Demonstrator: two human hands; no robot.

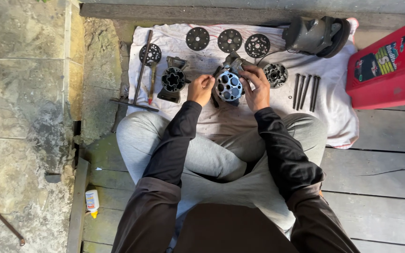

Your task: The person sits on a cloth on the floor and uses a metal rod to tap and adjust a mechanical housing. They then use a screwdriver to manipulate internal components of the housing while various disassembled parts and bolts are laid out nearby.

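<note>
Wooden floor, white cloth (338, 117) spread out: both hands, left hand (201, 89) and right hand (257, 86), clasp the cylinder block (228, 85) mid-cloth. Valve plates (229, 40), bolts (305, 90) lie stripped off beyond; reassembly looks unstarted.

weathered grey plank floor (380, 187) is carrying a stained white cloth (338, 107). lying on the cloth: three round metal plates (229, 40) in a row, a fourth disc (150, 54) at left, a cylinder housing (173, 79), a dark pulley body (317, 35), a round part (275, 75), four long bolts (305, 91). a red case (390, 63) is sitting at right, a small glue bottle (92, 202) at left.
</note>
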